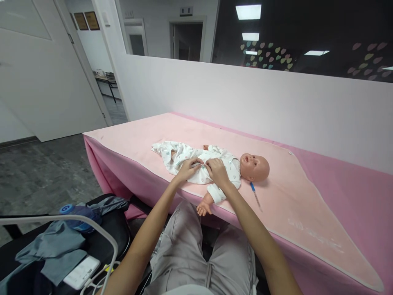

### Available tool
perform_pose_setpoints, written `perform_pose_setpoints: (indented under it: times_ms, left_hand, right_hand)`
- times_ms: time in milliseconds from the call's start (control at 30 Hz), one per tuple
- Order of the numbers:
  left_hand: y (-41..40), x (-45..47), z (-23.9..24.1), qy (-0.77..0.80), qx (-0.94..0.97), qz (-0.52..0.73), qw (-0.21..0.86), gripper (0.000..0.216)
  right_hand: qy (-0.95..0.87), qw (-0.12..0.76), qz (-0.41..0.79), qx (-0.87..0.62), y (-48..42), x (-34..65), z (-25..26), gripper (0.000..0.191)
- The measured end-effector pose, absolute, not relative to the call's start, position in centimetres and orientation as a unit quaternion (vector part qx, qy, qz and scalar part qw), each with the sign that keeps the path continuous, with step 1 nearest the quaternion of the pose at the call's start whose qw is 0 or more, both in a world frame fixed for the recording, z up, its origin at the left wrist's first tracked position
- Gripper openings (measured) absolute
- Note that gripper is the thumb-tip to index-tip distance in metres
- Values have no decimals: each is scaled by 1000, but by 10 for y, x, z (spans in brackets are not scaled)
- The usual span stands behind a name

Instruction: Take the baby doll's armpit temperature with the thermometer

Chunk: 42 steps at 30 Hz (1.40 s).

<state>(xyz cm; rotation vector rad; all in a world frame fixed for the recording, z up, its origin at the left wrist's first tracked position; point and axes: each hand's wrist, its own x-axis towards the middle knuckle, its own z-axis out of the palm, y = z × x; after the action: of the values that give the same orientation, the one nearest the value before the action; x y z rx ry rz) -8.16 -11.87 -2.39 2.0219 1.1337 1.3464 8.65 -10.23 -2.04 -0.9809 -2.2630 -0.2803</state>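
A baby doll (254,166) lies on its back on a pink blanket (276,196), head to the right. It wears a white patterned romper (181,155). Both my hands rest on the doll's belly, side by side. My left hand (188,169) pinches the romper's front fabric with curled fingers. My right hand (217,170) grips the same fabric just to the right. One doll arm (206,205) hangs over the table's near edge. A blue thermometer-like stick (254,193) lies on the blanket below the doll's head.
The table (353,192) is draped in a darker pink cloth and stands against a white wall with a dark window. At lower left a black seat (113,229) holds grey clothing, a blue-capped bottle (76,213), a white phone and a cable. An open door is far left.
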Motion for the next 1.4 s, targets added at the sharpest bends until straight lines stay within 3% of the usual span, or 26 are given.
perform_pose_setpoints:
  times_ms: [200,400,467,600,733,900,1400]
  left_hand:
    - [-120,-82,-23,417,729,492,230,17]
    - [-120,-85,-26,421,730,485,234,17]
    - [-120,-86,-27,422,732,483,230,17]
    - [-117,-83,-29,429,731,486,212,16]
    - [-114,-81,-30,415,756,480,160,14]
    - [-112,-82,-29,426,758,482,109,17]
    - [-113,-81,-30,449,743,482,123,22]
  right_hand:
    - [-868,330,-60,-365,-113,89,-6,15]
    - [-713,552,-55,-428,-169,138,10,19]
    - [-631,586,-81,-503,-189,166,0,20]
    - [-554,456,-76,-692,-216,209,-36,26]
    - [-571,345,-36,-744,-223,222,-57,28]
    - [-564,330,-66,-754,-222,219,-60,27]
    - [-563,352,-64,-745,-222,220,-64,26]
